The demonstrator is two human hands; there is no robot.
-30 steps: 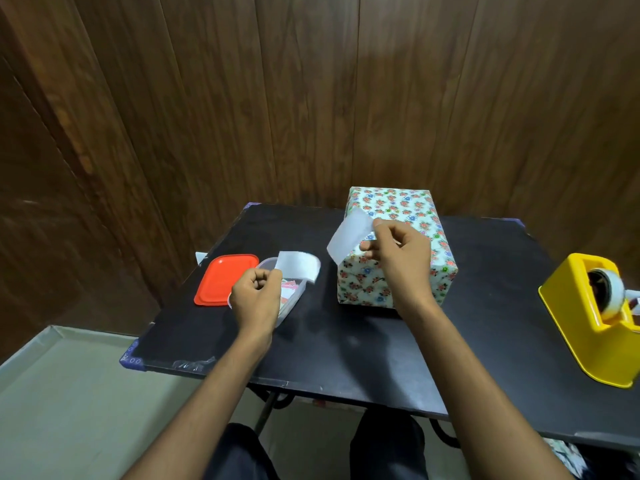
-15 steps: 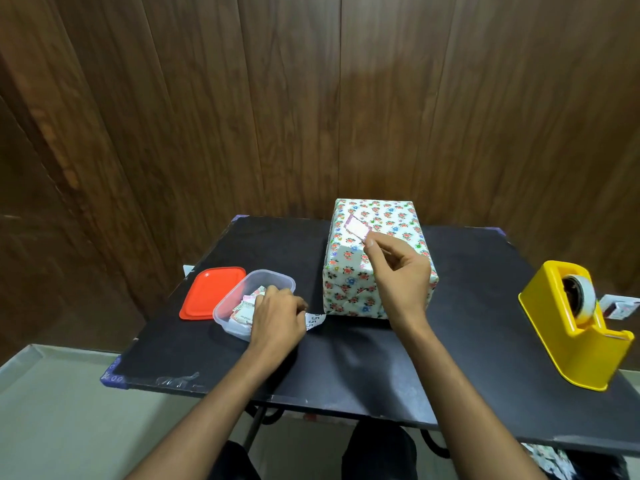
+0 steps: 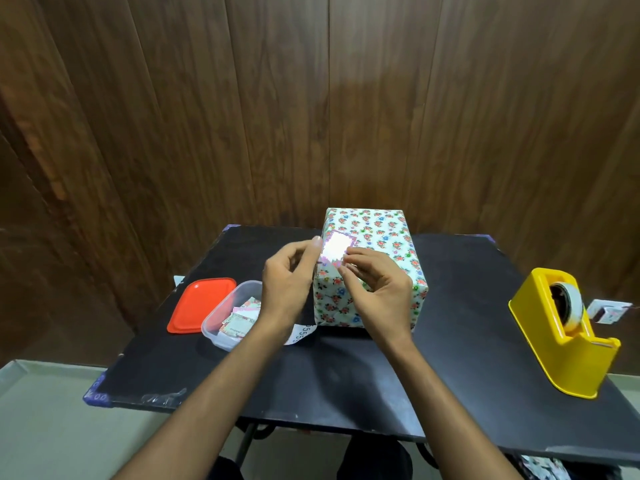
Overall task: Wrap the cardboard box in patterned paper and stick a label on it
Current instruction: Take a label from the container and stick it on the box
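Observation:
The box [image 3: 382, 244], wrapped in white flowered paper, stands in the middle of the black table [image 3: 346, 372]. A small shiny label [image 3: 336, 251] with a pink border is held just over the near left part of the box's top. My right hand [image 3: 375, 289] pinches the label's right and lower edge with thumb and forefinger. My left hand [image 3: 287, 282] pinches its left edge, fingertips at the box's left top edge. Whether the label touches the paper cannot be told.
A clear plastic tub [image 3: 230, 315] of small paper labels sits left of the box, its red lid [image 3: 199, 303] beside it. A white backing strip [image 3: 301, 334] lies by the tub. A yellow tape dispenser [image 3: 562, 334] stands at the right. Wooden wall behind.
My left hand has let go of the backing strip by the tub and risen to the label. Both hands now hold the label over the box top.

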